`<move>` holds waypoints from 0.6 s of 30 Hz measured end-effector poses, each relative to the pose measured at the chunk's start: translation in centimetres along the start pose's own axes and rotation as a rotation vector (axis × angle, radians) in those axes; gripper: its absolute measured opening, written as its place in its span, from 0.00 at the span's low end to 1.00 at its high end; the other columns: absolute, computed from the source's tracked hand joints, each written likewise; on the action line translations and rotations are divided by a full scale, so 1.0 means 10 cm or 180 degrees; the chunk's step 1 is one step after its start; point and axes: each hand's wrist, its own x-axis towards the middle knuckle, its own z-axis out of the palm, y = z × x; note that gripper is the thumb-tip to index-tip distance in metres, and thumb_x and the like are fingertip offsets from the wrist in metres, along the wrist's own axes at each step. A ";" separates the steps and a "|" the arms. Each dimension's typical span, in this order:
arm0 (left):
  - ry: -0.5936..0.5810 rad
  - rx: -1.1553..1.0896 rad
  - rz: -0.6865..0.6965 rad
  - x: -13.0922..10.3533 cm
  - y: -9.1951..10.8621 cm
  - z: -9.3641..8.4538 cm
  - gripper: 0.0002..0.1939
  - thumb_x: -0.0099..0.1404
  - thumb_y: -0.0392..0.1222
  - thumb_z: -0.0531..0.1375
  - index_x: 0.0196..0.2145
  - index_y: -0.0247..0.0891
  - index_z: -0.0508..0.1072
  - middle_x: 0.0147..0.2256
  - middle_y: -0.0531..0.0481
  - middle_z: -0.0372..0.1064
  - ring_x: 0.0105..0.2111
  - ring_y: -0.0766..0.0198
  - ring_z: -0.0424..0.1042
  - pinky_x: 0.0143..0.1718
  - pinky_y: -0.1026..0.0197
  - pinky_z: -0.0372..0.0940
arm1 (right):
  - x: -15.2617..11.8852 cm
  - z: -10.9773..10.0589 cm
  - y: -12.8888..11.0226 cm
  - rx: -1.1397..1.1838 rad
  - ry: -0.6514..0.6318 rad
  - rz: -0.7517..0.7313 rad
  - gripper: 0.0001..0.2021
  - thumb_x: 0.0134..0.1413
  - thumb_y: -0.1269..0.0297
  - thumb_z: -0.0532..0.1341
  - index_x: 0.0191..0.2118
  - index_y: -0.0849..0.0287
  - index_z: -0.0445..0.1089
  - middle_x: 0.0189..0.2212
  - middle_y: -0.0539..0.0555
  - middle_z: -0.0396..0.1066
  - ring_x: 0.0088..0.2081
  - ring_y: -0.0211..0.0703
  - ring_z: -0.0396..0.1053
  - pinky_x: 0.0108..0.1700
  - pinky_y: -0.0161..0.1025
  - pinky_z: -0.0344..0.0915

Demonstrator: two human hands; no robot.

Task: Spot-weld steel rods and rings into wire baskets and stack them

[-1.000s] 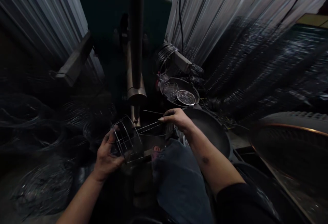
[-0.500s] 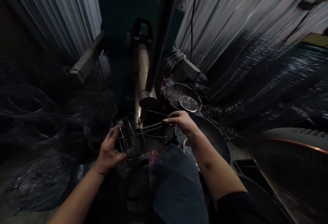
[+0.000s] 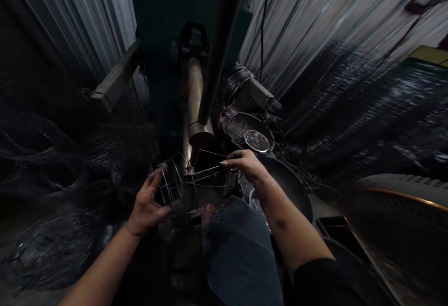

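Observation:
A round wire frame (image 3: 178, 177) with hoops and cross wires lies at the lower end of a metal machine. My left hand (image 3: 149, 205) grips its left side, thumb below and fingers above. Between the upper electrode (image 3: 194, 156) and the lower electrode (image 3: 187, 171), part of the frame passes; whether the tips press on it I cannot tell. Long thin wires (image 3: 209, 170) run from the frame to my right hand (image 3: 245, 163), which pinches their far end between thumb and fingers. Dim light hides the fine joints.
Above the hands are a thick brass-coloured cylinder (image 3: 196, 81) and a dark slanted bar (image 3: 224, 39). Wire coils (image 3: 238, 84) hang behind. A round pan (image 3: 269, 131) holds a shiny dish (image 3: 256, 140). Wire bundles (image 3: 52, 250) lie left; a large rimmed basin (image 3: 395, 194) stands right.
The whole view has shifted slightly. Both hands keep their grips, and the frame stays at the electrodes with almost no visible movement.

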 end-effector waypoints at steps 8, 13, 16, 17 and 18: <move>-0.0004 0.0056 -0.0061 0.05 0.02 -0.01 0.48 0.50 0.49 0.69 0.64 0.44 0.53 0.59 0.42 0.58 0.55 0.50 0.65 0.57 0.47 0.61 | 0.03 -0.01 0.00 0.0086 0.0059 -0.0039 0.17 0.22 0.58 0.74 0.20 0.63 0.71 0.16 0.49 0.66 0.20 0.35 0.60 0.25 0.35 0.56; 0.0032 0.0067 -0.0011 0.08 -0.01 -0.02 0.48 0.50 0.49 0.69 0.65 0.44 0.52 0.59 0.43 0.58 0.56 0.50 0.65 0.57 0.47 0.62 | 0.05 0.00 -0.03 0.0077 0.0123 -0.0065 0.17 0.21 0.58 0.74 0.20 0.64 0.71 0.15 0.49 0.66 0.20 0.35 0.60 0.24 0.35 0.56; 0.0022 0.0021 -0.0036 0.09 -0.04 -0.01 0.48 0.49 0.48 0.70 0.64 0.46 0.53 0.59 0.44 0.58 0.56 0.50 0.64 0.57 0.47 0.61 | 0.08 0.00 -0.04 0.0045 0.0140 -0.0096 0.17 0.21 0.59 0.74 0.19 0.63 0.71 0.14 0.48 0.65 0.19 0.35 0.60 0.23 0.35 0.56; 0.0016 -0.0011 -0.0059 0.09 -0.05 -0.01 0.48 0.49 0.48 0.70 0.64 0.46 0.53 0.59 0.44 0.58 0.56 0.51 0.64 0.57 0.48 0.61 | 0.09 -0.01 -0.03 0.0047 0.0134 -0.0097 0.17 0.22 0.59 0.74 0.19 0.63 0.72 0.14 0.48 0.65 0.19 0.35 0.60 0.23 0.35 0.56; 0.0009 -0.0041 -0.0085 0.10 -0.05 0.00 0.48 0.49 0.47 0.70 0.64 0.47 0.53 0.59 0.45 0.58 0.56 0.51 0.64 0.57 0.48 0.61 | 0.10 -0.01 -0.03 0.0058 0.0128 -0.0093 0.17 0.22 0.59 0.74 0.20 0.63 0.72 0.15 0.48 0.65 0.19 0.35 0.60 0.23 0.35 0.56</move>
